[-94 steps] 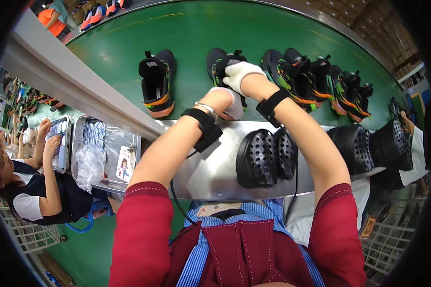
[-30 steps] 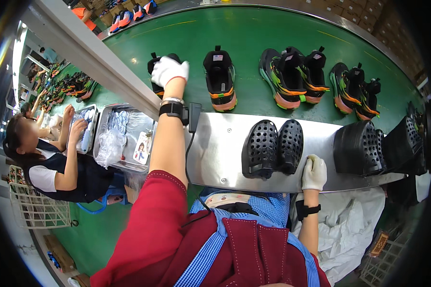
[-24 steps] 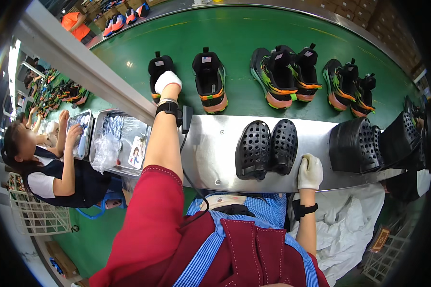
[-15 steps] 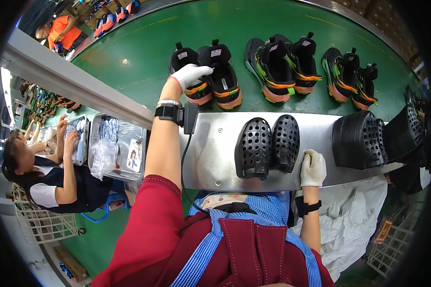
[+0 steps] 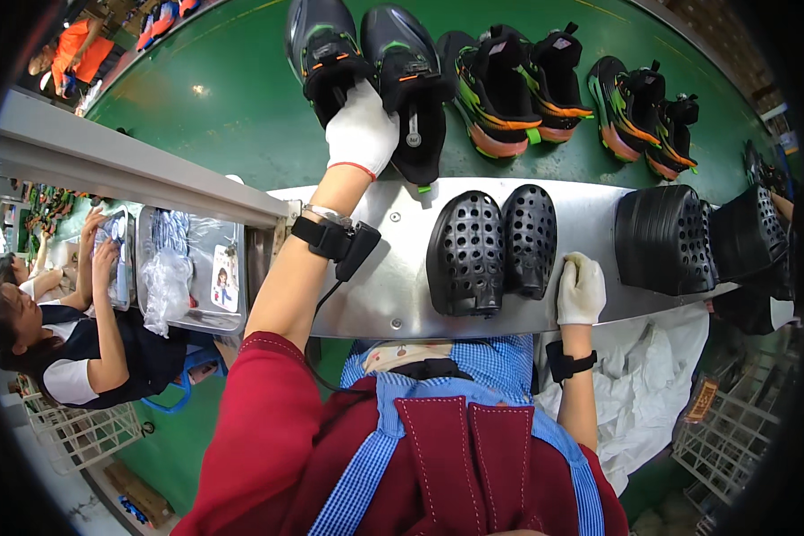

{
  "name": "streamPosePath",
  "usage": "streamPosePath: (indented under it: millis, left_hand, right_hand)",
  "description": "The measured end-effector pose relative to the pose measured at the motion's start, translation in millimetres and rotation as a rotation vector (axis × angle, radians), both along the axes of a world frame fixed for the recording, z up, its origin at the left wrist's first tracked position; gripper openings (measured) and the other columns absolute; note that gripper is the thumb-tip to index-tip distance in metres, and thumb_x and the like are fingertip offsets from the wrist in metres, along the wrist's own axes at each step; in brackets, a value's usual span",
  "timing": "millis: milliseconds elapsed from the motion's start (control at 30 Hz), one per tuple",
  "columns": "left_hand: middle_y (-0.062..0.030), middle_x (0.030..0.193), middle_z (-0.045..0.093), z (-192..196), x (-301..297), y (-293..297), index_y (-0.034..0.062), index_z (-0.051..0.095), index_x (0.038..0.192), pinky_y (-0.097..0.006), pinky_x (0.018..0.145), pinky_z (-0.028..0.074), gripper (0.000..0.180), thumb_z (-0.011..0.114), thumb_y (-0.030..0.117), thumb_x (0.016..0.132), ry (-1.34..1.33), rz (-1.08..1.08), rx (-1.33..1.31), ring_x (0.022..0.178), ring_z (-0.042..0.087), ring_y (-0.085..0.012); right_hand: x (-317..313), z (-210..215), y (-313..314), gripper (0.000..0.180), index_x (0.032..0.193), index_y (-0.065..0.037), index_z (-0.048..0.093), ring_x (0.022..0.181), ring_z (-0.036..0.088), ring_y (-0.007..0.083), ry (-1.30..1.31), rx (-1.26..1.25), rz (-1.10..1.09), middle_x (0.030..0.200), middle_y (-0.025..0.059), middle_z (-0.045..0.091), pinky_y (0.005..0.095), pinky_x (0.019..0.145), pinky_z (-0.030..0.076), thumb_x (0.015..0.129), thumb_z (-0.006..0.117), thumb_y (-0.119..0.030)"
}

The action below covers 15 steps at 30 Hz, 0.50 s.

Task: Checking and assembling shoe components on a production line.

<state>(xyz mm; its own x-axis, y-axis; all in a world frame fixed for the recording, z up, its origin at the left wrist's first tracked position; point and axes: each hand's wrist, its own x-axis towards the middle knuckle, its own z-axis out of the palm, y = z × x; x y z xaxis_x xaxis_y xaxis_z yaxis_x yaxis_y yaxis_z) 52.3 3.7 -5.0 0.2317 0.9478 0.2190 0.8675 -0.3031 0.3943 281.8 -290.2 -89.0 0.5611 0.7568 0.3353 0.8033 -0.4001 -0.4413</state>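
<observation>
My left hand (image 5: 361, 132), in its white glove, now lies across a pair of dark sneakers (image 5: 366, 67) on the green conveyor belt (image 5: 214, 107). Half a second ago the same pair sat further off and to my left; now it is straight ahead of me and looms larger, close to the far edge of the steel table (image 5: 393, 268). My fingers are curled down between the two shoes, over their heel ends, and I judge the hand closed on them, though the glove hides how firm the hold is. So the pair has come toward me with my hand on it, and it looks gathered rather than merely touched.

My right hand (image 5: 581, 288) has not shifted: it rests near the table's near edge, fingers bent loosely, just beside the two black perforated moulds (image 5: 491, 250), and I cannot see that it holds anything.

Further right on the belt stand more sneakers with orange and green soles (image 5: 527, 80). To my left another person (image 5: 71, 339) works at a tray of plastic bags (image 5: 174, 272).
</observation>
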Motion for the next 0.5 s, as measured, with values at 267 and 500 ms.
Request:
streamPosePath:
  millis: [267, 500]
  left_hand:
    - [-0.02, 0.092, 0.063, -15, -13, -26, -0.0042, 0.047, 0.112, -0.042, 0.069, 0.056, 0.052, 0.072, 0.023, 0.075, 0.03, 0.059, 0.136, 0.08, 0.067, -0.0346]
    - [-0.019, 0.094, 0.062, -23, -15, -33, -0.0034, 0.049, 0.109, -0.041, 0.07, 0.055, 0.052, 0.074, 0.022, 0.071, 0.007, 0.039, 0.261, 0.082, 0.066, -0.0333]
  right_hand:
    - [-1, 1, 0, 0.01, 0.089, -0.008, 0.067, 0.081, 0.061, 0.0299, -0.007, 0.013, 0.006, 0.084, 0.0117, 0.064, 0.0396, 0.073, 0.048, 0.085, 0.058, -0.008]
    - [2, 2, -2, 0.01, 0.089, -0.008, 0.066, 0.081, 0.061, 0.0299, -0.037, 0.008, 0.002, 0.084, 0.0118, 0.064, 0.0396, 0.073, 0.048, 0.085, 0.058, -0.008]
